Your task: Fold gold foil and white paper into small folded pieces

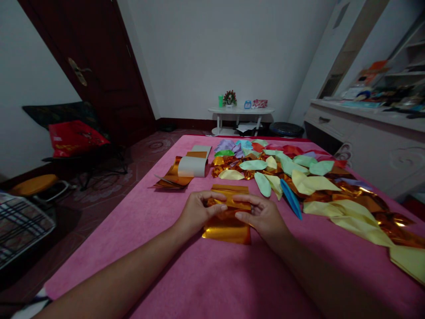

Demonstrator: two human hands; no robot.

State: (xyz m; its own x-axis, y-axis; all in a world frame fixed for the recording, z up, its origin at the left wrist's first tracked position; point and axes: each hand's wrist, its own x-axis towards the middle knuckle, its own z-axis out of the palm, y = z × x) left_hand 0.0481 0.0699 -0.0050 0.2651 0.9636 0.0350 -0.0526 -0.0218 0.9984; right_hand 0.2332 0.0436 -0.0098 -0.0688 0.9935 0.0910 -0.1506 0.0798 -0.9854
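A sheet of shiny gold foil paper (226, 234) lies near the middle of the pink-covered table, creased across its width. My left hand (201, 210) grips its left side, thumb on top and fingers curled over a fold. On the right side my right hand (260, 217) pinches the same sheet, thumb and fingers closed on it. Part of the fold is hidden under the fingers. Beyond my left hand rests a loose stack of gold paper (177, 173) with a curled grey-backed sheet (192, 166) on it.
Folded paper pieces in yellow (358, 217), pale green (253, 165), blue (291, 199) and gold spread over the table's right side. The pink tablecloth (149, 266) reaches the left edge. A white side table (241, 111) stands by the wall, a drawer cabinet (365, 133) at right.
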